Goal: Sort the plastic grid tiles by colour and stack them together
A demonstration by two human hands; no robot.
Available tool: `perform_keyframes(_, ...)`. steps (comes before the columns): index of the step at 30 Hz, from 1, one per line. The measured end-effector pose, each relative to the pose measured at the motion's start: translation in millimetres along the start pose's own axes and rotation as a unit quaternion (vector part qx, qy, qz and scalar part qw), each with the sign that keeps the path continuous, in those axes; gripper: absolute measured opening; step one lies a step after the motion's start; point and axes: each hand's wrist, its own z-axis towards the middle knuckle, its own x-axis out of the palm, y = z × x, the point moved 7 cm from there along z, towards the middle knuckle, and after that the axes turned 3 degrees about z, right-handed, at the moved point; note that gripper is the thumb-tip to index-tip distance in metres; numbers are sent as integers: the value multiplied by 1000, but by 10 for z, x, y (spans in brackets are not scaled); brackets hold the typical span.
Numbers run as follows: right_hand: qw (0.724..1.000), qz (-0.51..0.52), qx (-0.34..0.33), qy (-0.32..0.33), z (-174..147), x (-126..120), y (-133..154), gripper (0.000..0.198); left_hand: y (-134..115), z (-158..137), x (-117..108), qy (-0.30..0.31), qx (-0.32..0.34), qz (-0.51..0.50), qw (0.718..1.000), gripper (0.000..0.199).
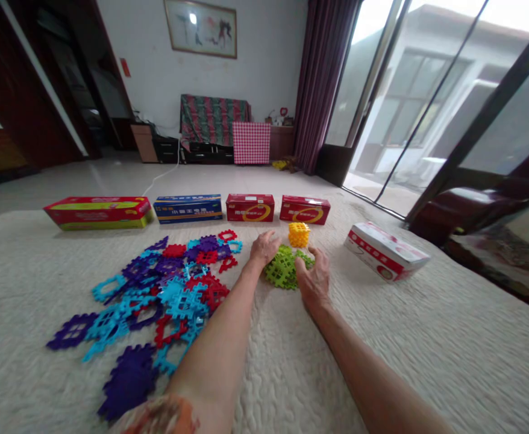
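All items on one pale quilted cover [264, 374], listed from my left.

Long box [99, 213], red above, yellow-green below, laid lengthwise at the far side.

Dark purple piece [129, 380], notched edges, lying nearest me.

Loose heap of notched flat pieces [183, 299], purple, light blue and red, overlapping, spread left of my left forearm.

Blue box [188, 208], pale lettering, behind the heap.

Dark red box [250, 208], yellow loop on its front, in line with the blue one.

My left hand [265, 248], fingers loosely extended, unclenched, at the left edge of the green pieces.

Green notched pieces [282, 268], gathered in a small mound between my hands.

Yellow cube [299, 235] of like pieces, just beyond the green.

Second dark red box [305, 210], matching the first, behind the cube.

My right hand [315, 280], thumb over the green pieces' right side; whether it grips one, I cannot tell.

White-and-red box [386, 253], set at an angle, farthest right.
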Motion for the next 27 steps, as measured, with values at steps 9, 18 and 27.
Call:
perform_keyframes(9, 992, -26, -7, 120, -46, 153, 136, 38, -113, -175, 50, 96, -32, 67, 993, 36)
perform_keyframes(18, 989, -30, -38, 139, -46, 169, 162, 36, -158, -450, 1, -20, -28, 93, 995, 36)
perform_keyframes(27, 987, 23, -15, 157, -63, 158, 232, 39, 53, -455, -202, -40, 8, -15, 999, 22)
